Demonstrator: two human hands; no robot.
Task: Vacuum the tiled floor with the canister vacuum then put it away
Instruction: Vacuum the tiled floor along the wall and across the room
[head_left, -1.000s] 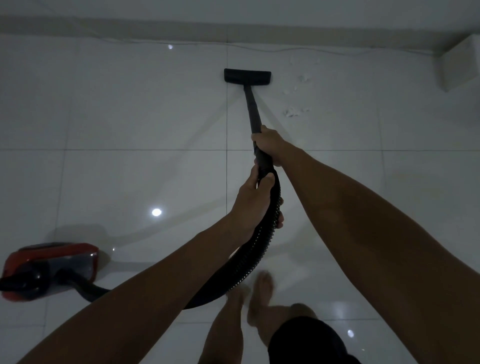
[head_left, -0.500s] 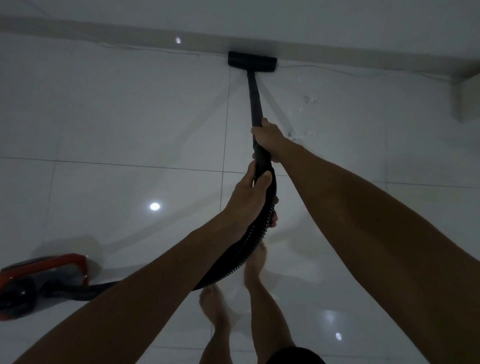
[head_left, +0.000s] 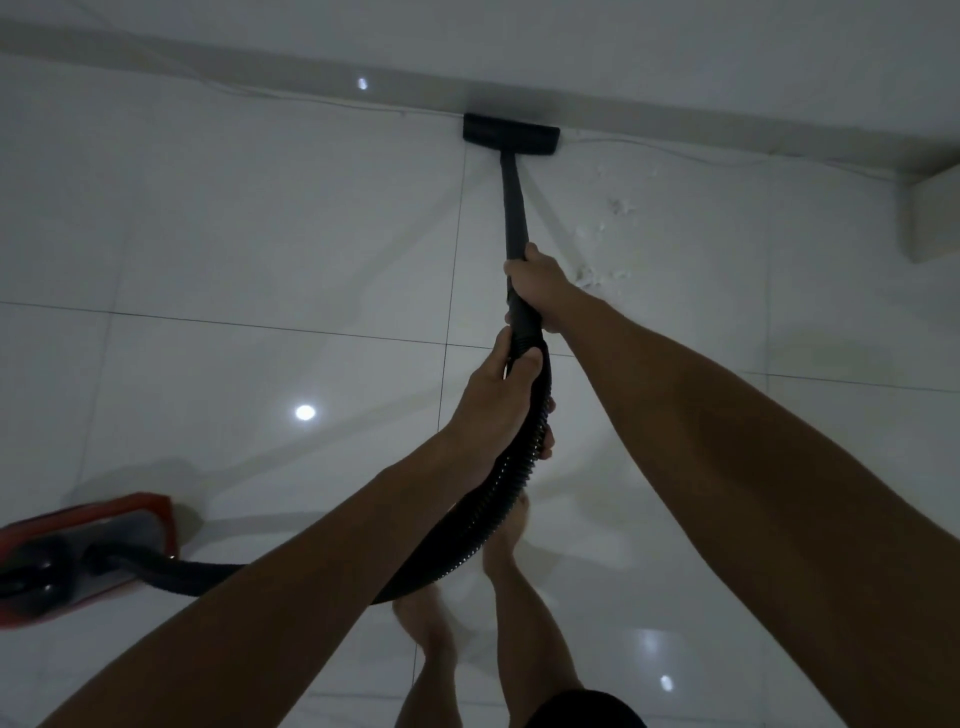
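Head view: both hands, left (head_left: 498, 415) and right (head_left: 537, 283), grip the wand (head_left: 514, 208); its nozzle (head_left: 511, 134) has reached the baseboard (head_left: 675, 117), crumbs (head_left: 597, 273) remain

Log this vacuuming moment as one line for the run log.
phase: vacuuming | nozzle: at baseboard | right hand: grips wand | left hand: grips hose | debris: right of wand

I see both forearms bare, no sleeves. Left hand (head_left: 498, 410) and right hand (head_left: 537, 283): no gloves, rings or watch visible. Legs bare, feet (head_left: 423, 618) bare. Dark shorts (head_left: 587, 709) at bottom frame edge.
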